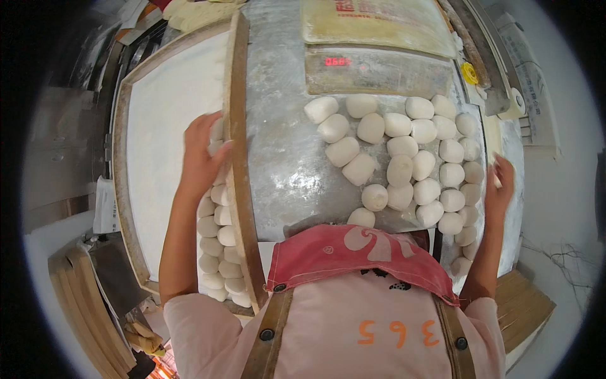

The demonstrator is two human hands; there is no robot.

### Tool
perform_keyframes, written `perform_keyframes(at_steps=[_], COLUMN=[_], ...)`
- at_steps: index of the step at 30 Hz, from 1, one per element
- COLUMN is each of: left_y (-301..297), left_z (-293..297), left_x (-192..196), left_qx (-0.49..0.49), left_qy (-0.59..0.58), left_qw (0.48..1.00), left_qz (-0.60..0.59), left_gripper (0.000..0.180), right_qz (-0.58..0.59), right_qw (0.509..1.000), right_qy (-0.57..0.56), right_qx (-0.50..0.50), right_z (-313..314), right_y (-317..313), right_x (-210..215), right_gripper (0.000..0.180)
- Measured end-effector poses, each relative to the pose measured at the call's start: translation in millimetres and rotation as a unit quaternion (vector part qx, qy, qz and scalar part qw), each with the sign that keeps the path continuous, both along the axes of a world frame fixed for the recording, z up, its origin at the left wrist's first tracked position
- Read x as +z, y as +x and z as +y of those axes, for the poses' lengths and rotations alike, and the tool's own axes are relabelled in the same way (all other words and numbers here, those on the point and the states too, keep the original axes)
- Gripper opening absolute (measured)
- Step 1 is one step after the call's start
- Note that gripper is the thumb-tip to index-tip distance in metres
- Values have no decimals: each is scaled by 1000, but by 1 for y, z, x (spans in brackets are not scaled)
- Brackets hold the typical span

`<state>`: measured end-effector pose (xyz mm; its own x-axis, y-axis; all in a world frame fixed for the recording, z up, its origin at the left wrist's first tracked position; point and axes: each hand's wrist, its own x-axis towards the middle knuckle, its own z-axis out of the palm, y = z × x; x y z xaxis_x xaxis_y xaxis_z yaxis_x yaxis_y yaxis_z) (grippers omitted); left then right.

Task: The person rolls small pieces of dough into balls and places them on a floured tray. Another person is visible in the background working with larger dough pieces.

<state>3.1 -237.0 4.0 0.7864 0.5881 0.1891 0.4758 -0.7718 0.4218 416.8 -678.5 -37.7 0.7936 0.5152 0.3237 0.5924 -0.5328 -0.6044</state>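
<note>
Cupping dough ball [216,130] with left hand [203,151], ten o'clock, inside wooden-framed tray [235,76]; cannot tell grip of right hand [500,188], three o'clock.

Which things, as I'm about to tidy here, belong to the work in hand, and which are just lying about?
Apparently in use:
white rounded pieces
wood-framed tray, holding some
metal table, bearing others
left hand, at the tray's pieces
right hand, right of the table's pieces

Seemingly lying about:
brown cardboard stack, lower left
brown-topped box, lower right
</note>
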Motion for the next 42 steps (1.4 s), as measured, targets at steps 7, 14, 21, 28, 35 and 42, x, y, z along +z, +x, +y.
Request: perform_keyframes(at_steps=[7, 14, 21, 28, 35, 42], left_y=[153, 179, 136, 140, 137, 144], left_z=[-31, -16, -41, -66, -66, -33], left_x=[-33, -60, -74, -52, -59, -57], left_qx=[-418, -435, -364, -339, -338, -351], left_qy=[46, -5, 68, 101, 112, -92], left_qw=[905, 885, 919, 910, 921, 929], left_qz=[57, 165, 138, 215, 156, 68], left_gripper=[75, 62, 72, 81, 73, 55], right_qz=[74, 274, 136, 0, 10, 18], right_qw=[934, 907, 909, 943, 953, 961], right_qy=[-212, -97, -261, -279, -266, -253], right_qx=[-277, -304, -296, -184, -142, -112], right_z=[-229, -244, -215, -137, -88, -45], right_y=[-23, -64, -31, 11, 70, 78], right_x=[-34, -34, -38, -31, -41, -23], right_gripper=[68, 72, 51, 36, 86, 57])
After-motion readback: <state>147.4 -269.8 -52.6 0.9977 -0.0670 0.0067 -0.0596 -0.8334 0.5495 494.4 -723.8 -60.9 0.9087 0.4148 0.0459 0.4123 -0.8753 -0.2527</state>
